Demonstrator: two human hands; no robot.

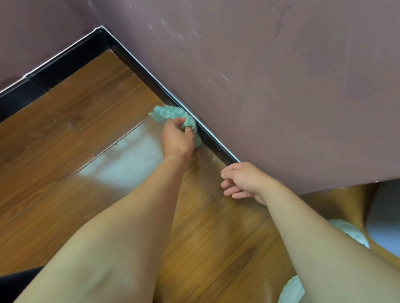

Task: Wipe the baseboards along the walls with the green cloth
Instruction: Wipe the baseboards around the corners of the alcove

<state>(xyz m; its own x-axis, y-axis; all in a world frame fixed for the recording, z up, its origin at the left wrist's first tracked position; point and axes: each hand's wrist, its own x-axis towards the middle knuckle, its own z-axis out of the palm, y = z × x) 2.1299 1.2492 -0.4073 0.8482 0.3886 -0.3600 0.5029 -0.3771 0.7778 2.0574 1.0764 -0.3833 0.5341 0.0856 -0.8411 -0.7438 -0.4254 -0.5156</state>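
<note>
A fluffy green cloth (172,113) is pressed against the black baseboard (140,66) that runs along the foot of the mauve right-hand wall (284,68). My left hand (177,141) is shut on the cloth, bunching it where the floor meets the baseboard. My right hand (242,180) is nearer to me, empty, fingers loosely apart, close above the floor beside the baseboard's near end. A second black baseboard (61,64) runs along the left wall and meets the first at the corner.
The floor is glossy wood-look planks (46,155) with crumbs and dust specks and a bright reflection patch. Pale slippers (290,297) are at the bottom. A light grey-blue object (399,229) sits at the lower right past the wall's end.
</note>
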